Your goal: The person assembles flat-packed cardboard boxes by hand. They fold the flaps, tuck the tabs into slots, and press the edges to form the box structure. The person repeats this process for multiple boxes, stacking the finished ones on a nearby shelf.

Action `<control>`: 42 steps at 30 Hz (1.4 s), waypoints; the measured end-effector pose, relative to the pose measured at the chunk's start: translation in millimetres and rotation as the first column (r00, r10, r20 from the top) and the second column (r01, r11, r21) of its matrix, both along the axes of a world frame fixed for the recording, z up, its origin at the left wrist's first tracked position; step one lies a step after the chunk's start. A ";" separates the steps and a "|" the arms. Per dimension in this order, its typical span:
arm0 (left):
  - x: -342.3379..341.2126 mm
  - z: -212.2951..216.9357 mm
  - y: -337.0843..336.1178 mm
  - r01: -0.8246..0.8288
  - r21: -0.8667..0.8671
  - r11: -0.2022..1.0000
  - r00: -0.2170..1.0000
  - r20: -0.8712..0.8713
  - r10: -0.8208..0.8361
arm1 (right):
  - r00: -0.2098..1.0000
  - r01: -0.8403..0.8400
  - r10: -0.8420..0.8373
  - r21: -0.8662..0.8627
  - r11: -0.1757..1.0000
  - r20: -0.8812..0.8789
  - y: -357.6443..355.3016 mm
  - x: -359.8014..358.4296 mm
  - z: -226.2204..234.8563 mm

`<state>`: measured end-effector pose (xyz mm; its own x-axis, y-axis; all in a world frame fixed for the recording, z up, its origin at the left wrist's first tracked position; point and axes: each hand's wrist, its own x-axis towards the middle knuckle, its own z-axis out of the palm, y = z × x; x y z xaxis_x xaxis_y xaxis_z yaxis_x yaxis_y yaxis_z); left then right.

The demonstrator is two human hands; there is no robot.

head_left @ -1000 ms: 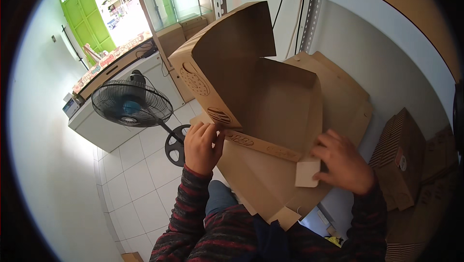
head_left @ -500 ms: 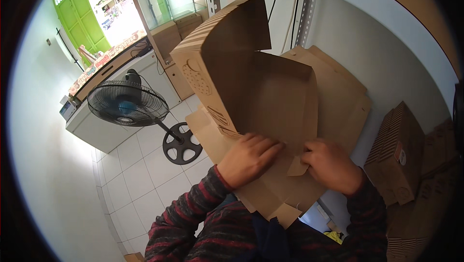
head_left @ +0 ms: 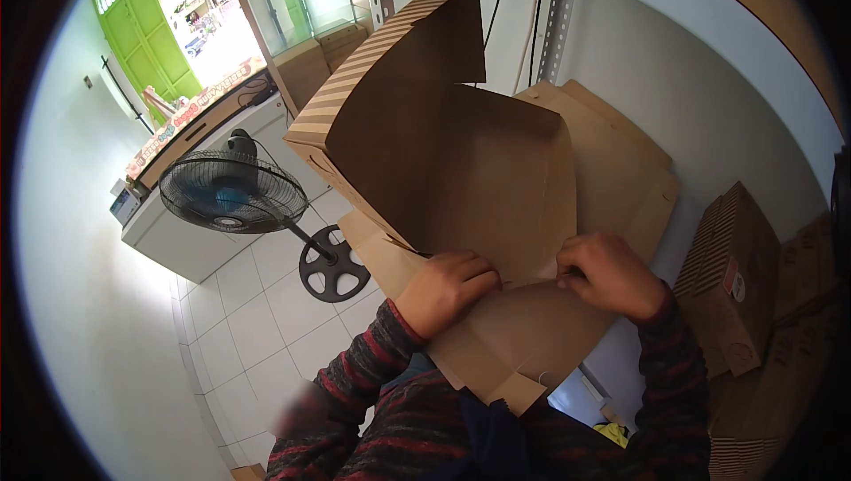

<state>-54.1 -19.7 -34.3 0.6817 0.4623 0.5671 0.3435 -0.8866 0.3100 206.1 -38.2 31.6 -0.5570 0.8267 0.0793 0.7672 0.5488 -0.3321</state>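
A brown cardboard box (head_left: 501,188) stands in front of me, its striped lid (head_left: 355,73) raised and leaning to the left. Under it lie flat, unfolded cardboard sheets (head_left: 505,339) with creases and tabs. My left hand (head_left: 450,290) is closed on the box's near edge, beside the lid's hinge side, fingertips bent over the cardboard. At the near right corner, my right hand (head_left: 612,275) is curled with thumb and fingers pinching the box's wall. The fingertips of both hands are partly hidden.
To the left a black standing fan (head_left: 235,193) rests on the tiled floor, before a white counter (head_left: 195,233). Striped cardboard boxes (head_left: 722,281) are stacked at the right. A perforated metal post (head_left: 557,24) rises behind the sheets.
The loose flap by my right hand has been folded up into the near wall. My right hand moved slightly up and away; the lid tilted further left.
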 end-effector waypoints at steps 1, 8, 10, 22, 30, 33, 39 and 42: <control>-0.2 -0.8 0.2 -0.003 0.002 1.000 1.000 -0.005 0.003 | 1.000 0.011 -0.011 -0.024 1.000 -0.002 2.2 2.5 0.1; 0.5 1.1 -3.5 -0.016 0.029 0.999 1.000 -0.020 0.017 | 0.992 0.117 -0.117 -0.006 0.993 -0.054 6.8 4.8 0.0; 2.6 2.3 -5.0 -0.024 0.024 0.999 1.000 -0.004 0.024 | 0.988 0.151 -0.147 0.090 0.984 -0.046 -0.7 -6.1 1.0; 24.4 16.9 -9.9 -0.143 -0.271 0.952 0.958 0.205 0.203 | 0.968 0.134 -0.075 0.239 0.962 -0.241 -7.1 -36.6 -1.3; 18.9 26.1 12.6 -0.196 -0.127 0.972 0.980 -0.035 0.193 | 0.977 0.042 0.004 0.212 0.976 -0.212 -4.0 -35.5 -0.5; 20.5 26.9 24.0 -0.156 -0.272 0.949 0.987 0.000 0.162 | 0.984 0.014 0.046 0.332 0.943 -0.170 -4.1 -38.7 -11.8; 15.9 21.1 35.3 -0.049 -0.388 0.920 0.993 0.079 0.086 | 0.988 0.005 0.104 0.699 0.715 -0.113 -1.7 -44.4 -38.8; 14.8 30.2 32.0 -0.022 -0.419 0.908 0.991 0.114 0.076 | 0.977 -0.164 0.210 0.777 0.608 0.041 0.6 -43.5 -45.7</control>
<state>-39.4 12.3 -4.1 0.5883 0.7059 0.3946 0.3174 -0.6503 0.6902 162.6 -37.7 -14.1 -0.6684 0.3250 0.6691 0.6137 0.7492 0.2492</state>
